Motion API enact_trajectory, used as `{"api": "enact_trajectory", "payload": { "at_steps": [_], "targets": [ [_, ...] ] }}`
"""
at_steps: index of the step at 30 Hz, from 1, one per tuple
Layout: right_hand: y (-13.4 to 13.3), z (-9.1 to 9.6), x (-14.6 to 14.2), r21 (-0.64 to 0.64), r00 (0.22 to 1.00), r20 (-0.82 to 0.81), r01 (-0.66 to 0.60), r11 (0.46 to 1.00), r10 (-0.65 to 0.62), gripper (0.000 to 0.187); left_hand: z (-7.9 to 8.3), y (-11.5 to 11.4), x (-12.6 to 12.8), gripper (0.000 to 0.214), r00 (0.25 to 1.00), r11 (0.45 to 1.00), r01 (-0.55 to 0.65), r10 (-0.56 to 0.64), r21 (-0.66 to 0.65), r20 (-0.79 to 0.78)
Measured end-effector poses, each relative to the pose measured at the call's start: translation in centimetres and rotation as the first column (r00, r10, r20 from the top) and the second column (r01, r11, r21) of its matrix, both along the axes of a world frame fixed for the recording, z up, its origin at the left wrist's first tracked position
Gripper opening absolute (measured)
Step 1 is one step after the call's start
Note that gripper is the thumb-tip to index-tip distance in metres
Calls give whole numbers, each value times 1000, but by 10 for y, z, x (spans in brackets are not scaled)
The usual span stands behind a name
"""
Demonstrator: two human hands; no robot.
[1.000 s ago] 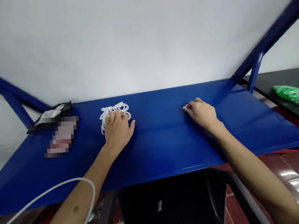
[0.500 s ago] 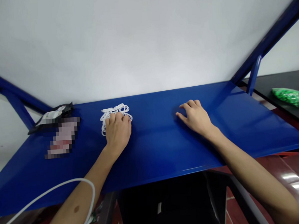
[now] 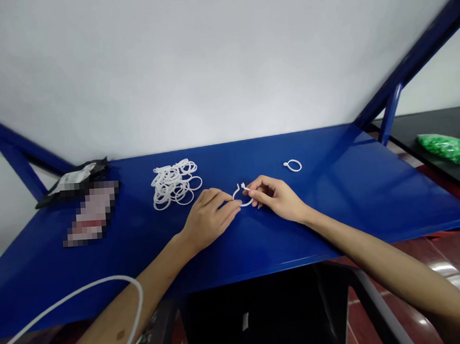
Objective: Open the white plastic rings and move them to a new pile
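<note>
Both of my hands meet over the middle of the blue table, pinching one white plastic curtain ring (image 3: 246, 204). This ring is open, its two ends standing apart at the top. My left hand (image 3: 209, 217) grips its left lower side between thumb and fingers. On the other side, my right hand (image 3: 276, 195) pinches it close to the knobbed end. A loose pile of several similar white rings (image 3: 172, 183) lies to the left, just beyond my left hand. One separate closed ring (image 3: 294, 166) rests beyond my right hand.
The blue table (image 3: 235, 254) backs onto a white wall. At the left lie a black plastic bag (image 3: 78, 176) and a blurred pinkish packet (image 3: 94, 211). A white cable (image 3: 85, 285) loops over my left forearm. A bag of green items (image 3: 447, 148) sits on a dark table at right.
My left hand has moved right, off the pile, and my right hand has come inward to the left. Both now hold one ring. A single ring now shows where my right hand was.
</note>
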State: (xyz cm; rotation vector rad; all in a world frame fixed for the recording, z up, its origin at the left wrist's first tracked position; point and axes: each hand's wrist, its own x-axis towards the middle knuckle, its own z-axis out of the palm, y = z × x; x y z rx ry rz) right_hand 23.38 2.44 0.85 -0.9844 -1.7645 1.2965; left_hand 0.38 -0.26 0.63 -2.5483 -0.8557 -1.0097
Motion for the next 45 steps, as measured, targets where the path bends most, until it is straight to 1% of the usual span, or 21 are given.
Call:
{"api": "enact_trajectory", "payload": {
  "at_steps": [2,3,5,7,10,15,17,22,25,27,29,31,33,35,36,37,38,39,41,43,45],
  "targets": [
    [0,1,0,-51,996,-88,-19,999,14,30,-1,-1,0,9,997,996,19,-11,-88,82],
    [-1,1,0,-58,993,-113,-23,998,16,30,-1,-1,1,8,990,989,14,7,-146,143],
    [-2,3,-1,-31,994,-107,-21,999,17,29,-2,-2,2,10,957,960,-14,94,-279,274],
    [-4,3,-2,28,998,-55,-21,999,22,27,-2,-2,4,14,919,918,-27,179,-396,351],
    [-6,5,-2,116,999,29,-30,993,27,23,-2,-3,6,12,907,865,11,202,-501,370],
    [-10,9,-2,215,986,161,-68,974,34,21,-1,-4,6,8,905,819,30,221,-573,364],
    [-10,9,-2,275,979,199,-94,957,39,21,-2,-5,7,6,914,829,31,202,-559,351],
    [-14,7,-5,413,967,249,-150,898,47,26,-3,-9,10,10,923,896,36,140,-442,359],
    [-17,4,-6,486,954,294,-203,850,59,28,-7,-12,11,13,930,935,16,116,-354,349],
    [-18,2,-7,526,938,337,-253,812,74,30,-11,-13,10,15,944,960,23,71,-279,321],
    [-18,0,-7,544,920,384,-296,785,81,30,-13,-11,9,14,959,974,46,19,-223,284],
    [-16,-2,-7,544,909,412,-298,784,60,30,-14,-6,8,13,972,977,61,-12,-205,234],
    [-12,-3,-6,537,906,423,-273,798,25,28,-11,1,3,11,988,976,49,-17,-214,152],
    [-4,-2,-3,538,902,431,-229,811,-31,25,-6,11,-6,12,997,978,-24,38,-206,64],
    [1,0,0,546,895,440,-196,814,-80,24,-3,16,-12,13,995,978,-94,100,-187,26],
    [6,1,5,561,878,454,-148,814,-153,23,0,20,-20,15,982,970,-185,187,-159,-1],
    [11,3,11,582,847,471,-90,808,-245,23,2,24,-29,16,957,949,-288,288,-127,-24],
    [17,5,18,606,799,492,-29,795,-345,23,4,27,-39,18,921,915,-390,387,-103,-50],
    [27,8,34,655,662,524,89,750,-536,22,6,31,-56,23,834,832,-549,539,-80,-118],
    [35,10,51,681,513,556,171,712,-654,21,7,33,-69,27,764,767,-636,613,-81,-199],
    [40,10,63,678,401,602,200,707,-690,22,6,33,-76,28,730,739,-668,631,-81,-262]
  ]
}}
